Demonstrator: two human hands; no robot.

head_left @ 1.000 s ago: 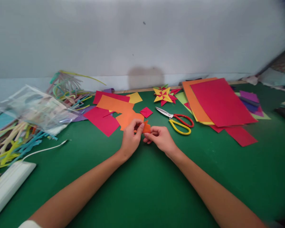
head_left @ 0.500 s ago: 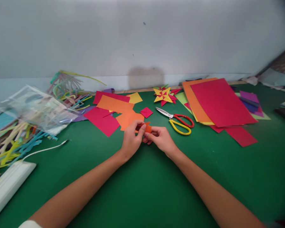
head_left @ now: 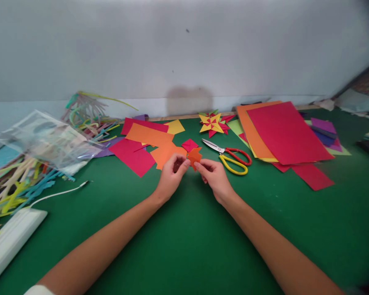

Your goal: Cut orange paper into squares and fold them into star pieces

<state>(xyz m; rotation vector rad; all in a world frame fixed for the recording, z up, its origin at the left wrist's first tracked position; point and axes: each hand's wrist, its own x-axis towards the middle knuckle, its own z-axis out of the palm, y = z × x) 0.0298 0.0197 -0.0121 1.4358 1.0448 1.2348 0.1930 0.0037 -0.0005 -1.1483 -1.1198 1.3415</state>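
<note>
A small folded piece of orange paper (head_left: pixel 194 157) is held up between both hands above the green table. My left hand (head_left: pixel 173 174) pinches its left edge between thumb and fingers. On its lower right side, my right hand (head_left: pixel 213 176) grips it with thumb and fingertips. A small folded red square (head_left: pixel 190 144) lies just behind the orange piece. To the right rest scissors (head_left: pixel 229 157) with one red and one yellow handle. Loose orange paper (head_left: pixel 166 153) lies behind my left hand.
A yellow and red paper star (head_left: pixel 211 123) lies near the wall. Large red sheets (head_left: pixel 287 133) are stacked at right. Colourful pipe cleaners (head_left: pixel 27 180), a clear plastic bag (head_left: pixel 52 137) and a white power strip (head_left: pixel 14 241) with a cable occupy the left.
The orange piece has turned and shows more of its pointed outline. My right hand has moved slightly up and right, and the fingertips of the two hands are farther apart.
</note>
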